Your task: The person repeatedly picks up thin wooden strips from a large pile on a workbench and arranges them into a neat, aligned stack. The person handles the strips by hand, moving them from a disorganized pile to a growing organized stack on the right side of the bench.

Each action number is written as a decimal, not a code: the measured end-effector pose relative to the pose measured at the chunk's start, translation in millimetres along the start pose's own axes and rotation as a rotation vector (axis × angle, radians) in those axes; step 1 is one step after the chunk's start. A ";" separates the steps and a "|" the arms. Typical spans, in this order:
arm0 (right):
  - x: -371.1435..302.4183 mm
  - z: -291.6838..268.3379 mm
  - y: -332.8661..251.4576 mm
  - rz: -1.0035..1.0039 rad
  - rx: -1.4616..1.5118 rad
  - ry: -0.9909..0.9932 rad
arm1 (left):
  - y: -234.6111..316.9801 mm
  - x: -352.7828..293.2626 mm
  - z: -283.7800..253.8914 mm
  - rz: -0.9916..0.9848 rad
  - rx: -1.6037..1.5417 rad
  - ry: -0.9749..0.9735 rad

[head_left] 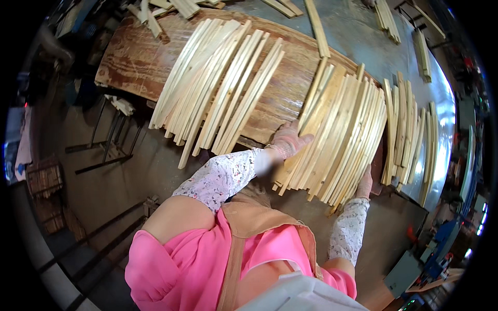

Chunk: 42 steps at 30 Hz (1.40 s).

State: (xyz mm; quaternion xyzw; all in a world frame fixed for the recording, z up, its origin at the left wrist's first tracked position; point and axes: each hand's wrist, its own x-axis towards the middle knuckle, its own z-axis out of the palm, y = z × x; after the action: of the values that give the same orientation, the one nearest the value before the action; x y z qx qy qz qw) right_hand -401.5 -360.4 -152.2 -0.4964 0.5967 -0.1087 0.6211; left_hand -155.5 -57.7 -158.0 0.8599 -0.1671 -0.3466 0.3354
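Observation:
A row of narrow wooden strips (337, 129) lies side by side in front of me, reaching over the near edge of the brown plywood tabletop (129, 57). My left hand (290, 141), in a pinkish work glove, rests against the left side of this row. Its thumb is spread out toward the strips, and its other fingers lie along the outermost ones. At the row's right side is my right hand (364, 185), gloved too, with its fingers stretched along the edge strips and partly hidden by them. A second group of pale strips (212, 88) lies to the left, untouched.
More strips (402, 129) lie on a shiny metal surface (441, 98) at the right. Loose strips (181, 6) are heaped at the far left. A black metal stand (109, 137) is on the floor at left, and a grey-blue machine (410, 274) stands at lower right.

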 end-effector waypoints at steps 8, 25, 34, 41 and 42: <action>37.3 -46.9 6.7 -0.309 -0.326 0.143 | -44.3 -15.4 -134.9 0.347 0.069 0.224; -165.9 356.2 91.3 -0.376 -0.309 -0.184 | -255.4 33.8 -318.6 0.116 -0.225 0.164; -192.3 348.2 44.8 -0.398 -0.865 0.165 | -224.1 62.5 -252.4 0.478 -0.242 -0.025; -199.9 343.5 41.8 -0.360 -1.098 0.220 | -153.5 -2.7 -259.2 0.401 0.704 -0.038; -199.3 342.7 34.5 -0.324 -1.126 0.195 | -140.1 -3.9 -256.7 0.348 0.718 -0.102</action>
State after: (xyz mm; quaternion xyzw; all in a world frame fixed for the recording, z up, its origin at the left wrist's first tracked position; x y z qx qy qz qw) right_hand -178.9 -31.9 -121.9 -0.8220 0.5334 0.0858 0.1799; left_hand 31.2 163.5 -115.9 0.8630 -0.4370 -0.2465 0.0588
